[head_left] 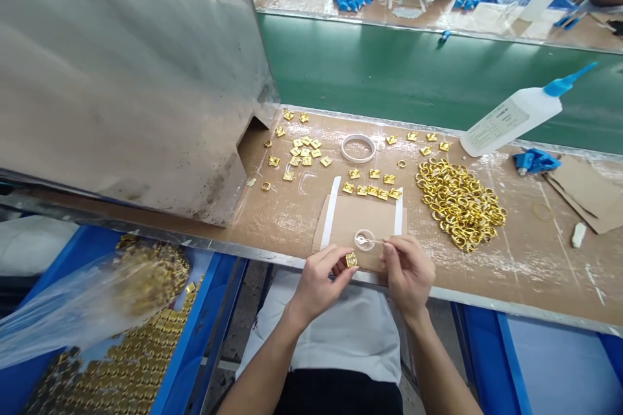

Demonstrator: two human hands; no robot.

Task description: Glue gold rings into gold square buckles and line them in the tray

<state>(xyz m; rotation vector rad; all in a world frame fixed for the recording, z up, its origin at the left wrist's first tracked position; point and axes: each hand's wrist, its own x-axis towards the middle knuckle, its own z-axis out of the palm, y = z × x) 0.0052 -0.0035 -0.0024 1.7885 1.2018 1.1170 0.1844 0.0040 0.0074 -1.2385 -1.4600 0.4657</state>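
Observation:
My left hand [317, 280] pinches a gold square-faced piece [351, 260], perhaps a ring, between thumb and fingers at the bench's front edge. In my right hand [409, 271] is a thin stick [378, 241], its tip over or in a small round clear dish [358, 244] with something whitish inside. The dish stands on a cardboard sheet [363, 215] flanked by white tape strips. Just beyond lie several small gold square pieces [372, 190], in loose rows. To the right spreads a heap of gold rings [457, 204].
A white tape roll [359, 148] lies behind the cardboard. A tilted bottle [511, 122] leans at the back right, near a blue clip-like object [535, 161]. A big metal housing [126, 78] blocks the left. Below it, a blue tray [195, 337] holds gold pieces. Across the green belt [360, 55] a person works.

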